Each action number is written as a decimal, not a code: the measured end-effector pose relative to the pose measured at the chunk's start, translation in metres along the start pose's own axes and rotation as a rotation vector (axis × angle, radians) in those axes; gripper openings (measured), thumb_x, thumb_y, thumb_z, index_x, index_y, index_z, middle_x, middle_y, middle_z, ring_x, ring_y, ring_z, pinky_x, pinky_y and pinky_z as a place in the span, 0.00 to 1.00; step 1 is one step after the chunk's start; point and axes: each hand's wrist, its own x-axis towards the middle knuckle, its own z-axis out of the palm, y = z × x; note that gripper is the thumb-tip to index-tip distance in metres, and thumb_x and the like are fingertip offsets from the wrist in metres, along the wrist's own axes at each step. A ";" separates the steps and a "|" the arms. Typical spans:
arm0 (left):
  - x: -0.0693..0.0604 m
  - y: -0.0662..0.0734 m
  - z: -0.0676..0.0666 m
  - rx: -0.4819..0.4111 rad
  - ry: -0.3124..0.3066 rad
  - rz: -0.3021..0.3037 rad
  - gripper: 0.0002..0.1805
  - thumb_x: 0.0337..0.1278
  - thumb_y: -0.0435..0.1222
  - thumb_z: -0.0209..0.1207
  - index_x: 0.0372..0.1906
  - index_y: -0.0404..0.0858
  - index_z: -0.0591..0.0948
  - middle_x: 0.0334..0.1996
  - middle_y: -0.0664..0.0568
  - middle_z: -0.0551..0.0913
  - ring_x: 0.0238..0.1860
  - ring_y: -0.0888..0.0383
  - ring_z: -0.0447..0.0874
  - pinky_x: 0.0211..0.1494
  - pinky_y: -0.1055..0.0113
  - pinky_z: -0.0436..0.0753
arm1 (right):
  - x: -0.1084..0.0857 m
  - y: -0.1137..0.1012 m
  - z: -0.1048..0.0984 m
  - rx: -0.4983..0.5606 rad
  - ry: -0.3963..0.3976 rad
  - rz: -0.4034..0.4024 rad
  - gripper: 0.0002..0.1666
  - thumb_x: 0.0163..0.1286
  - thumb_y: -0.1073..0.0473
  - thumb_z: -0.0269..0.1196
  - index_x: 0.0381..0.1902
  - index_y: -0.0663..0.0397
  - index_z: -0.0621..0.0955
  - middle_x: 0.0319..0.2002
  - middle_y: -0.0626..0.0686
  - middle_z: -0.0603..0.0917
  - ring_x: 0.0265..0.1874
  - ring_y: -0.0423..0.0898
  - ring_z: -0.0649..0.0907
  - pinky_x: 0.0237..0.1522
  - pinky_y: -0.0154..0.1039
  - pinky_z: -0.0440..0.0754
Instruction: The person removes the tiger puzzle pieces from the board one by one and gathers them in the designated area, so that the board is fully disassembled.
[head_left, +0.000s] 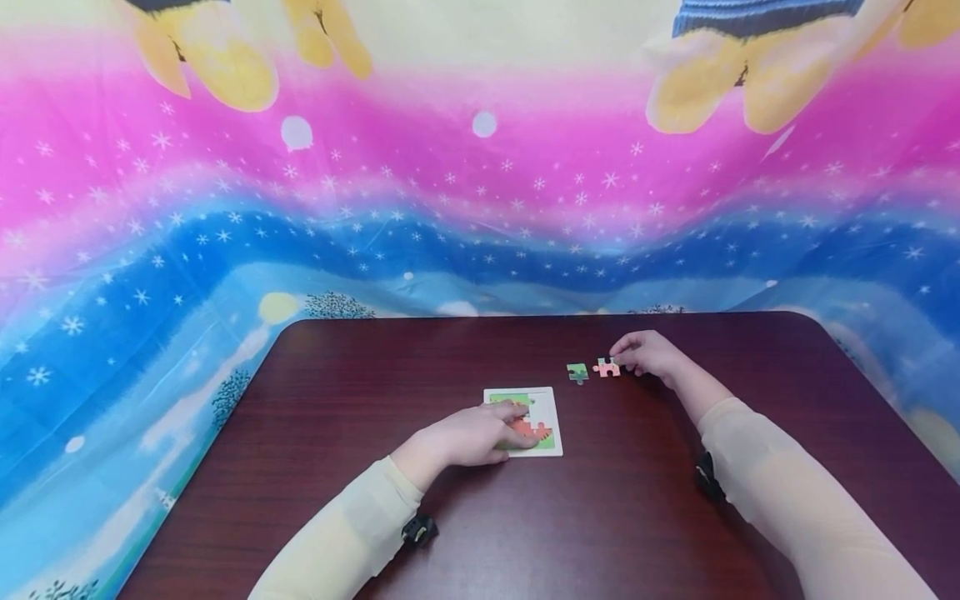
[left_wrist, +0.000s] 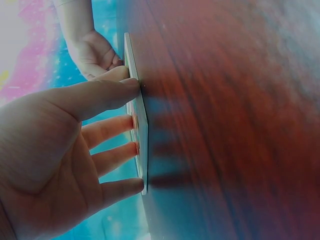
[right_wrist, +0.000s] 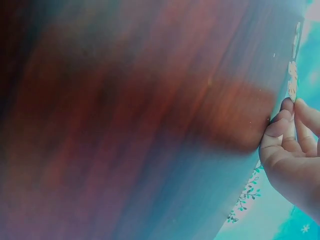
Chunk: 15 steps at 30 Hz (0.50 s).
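A small square jigsaw board [head_left: 556,421] with a white frame lies on the table, its picture of green and orange partly filled in. Across its left part rests my left hand [head_left: 467,434], covering some of the picture. In the left wrist view the fingers of that left hand [left_wrist: 45,150] are spread and fairly straight, their tips touching the board [left_wrist: 143,125]. Farther right, my right hand [head_left: 651,355] pinches the edge of a pink-orange jigsaw piece [head_left: 607,368] at table level. The right wrist view shows this piece [right_wrist: 292,80] edge-on at the fingertips.
Just left of the pinched piece, a green jigsaw piece [head_left: 577,372] lies loose on the dark red-brown table [head_left: 337,400]. A colourful printed cloth [head_left: 465,208] hangs behind the table's far edge and down its sides. Dark straps [head_left: 418,531] sit at the wrists.
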 end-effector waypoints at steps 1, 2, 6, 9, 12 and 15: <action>0.000 0.000 0.000 -0.001 -0.001 -0.003 0.25 0.67 0.39 0.65 0.67 0.59 0.80 0.73 0.48 0.70 0.75 0.54 0.64 0.70 0.66 0.70 | 0.000 0.000 0.000 -0.004 0.000 -0.003 0.14 0.74 0.66 0.59 0.51 0.73 0.79 0.33 0.50 0.79 0.34 0.48 0.76 0.37 0.42 0.77; 0.000 0.000 0.000 -0.003 -0.001 -0.006 0.25 0.67 0.39 0.65 0.67 0.59 0.80 0.73 0.48 0.70 0.75 0.54 0.63 0.70 0.65 0.70 | 0.001 0.001 0.000 -0.006 0.005 -0.003 0.14 0.74 0.66 0.59 0.51 0.73 0.79 0.33 0.50 0.79 0.34 0.48 0.76 0.37 0.41 0.77; 0.000 -0.001 0.000 -0.010 -0.004 -0.009 0.25 0.67 0.39 0.65 0.67 0.60 0.80 0.74 0.48 0.69 0.76 0.54 0.63 0.71 0.65 0.70 | 0.002 0.001 0.002 -0.027 0.015 -0.005 0.13 0.74 0.66 0.60 0.50 0.72 0.79 0.32 0.51 0.79 0.34 0.48 0.76 0.36 0.41 0.77; 0.000 -0.001 0.000 -0.015 -0.003 -0.004 0.26 0.67 0.38 0.65 0.68 0.59 0.79 0.74 0.48 0.69 0.76 0.54 0.63 0.70 0.65 0.71 | 0.003 0.002 0.002 -0.040 0.021 -0.004 0.13 0.74 0.66 0.60 0.50 0.71 0.80 0.32 0.51 0.78 0.33 0.48 0.75 0.35 0.41 0.76; 0.000 -0.001 0.001 -0.016 0.002 0.003 0.26 0.67 0.38 0.65 0.68 0.59 0.79 0.73 0.48 0.69 0.75 0.53 0.63 0.70 0.65 0.71 | 0.004 0.002 0.003 -0.038 0.025 0.000 0.12 0.74 0.66 0.60 0.50 0.71 0.80 0.32 0.50 0.78 0.33 0.48 0.75 0.35 0.41 0.76; 0.000 -0.002 0.002 -0.008 0.011 0.009 0.25 0.67 0.38 0.65 0.67 0.59 0.80 0.73 0.48 0.71 0.75 0.53 0.64 0.71 0.65 0.70 | 0.004 0.002 0.004 -0.031 0.026 0.006 0.13 0.74 0.66 0.60 0.51 0.71 0.80 0.31 0.50 0.78 0.33 0.48 0.75 0.35 0.41 0.76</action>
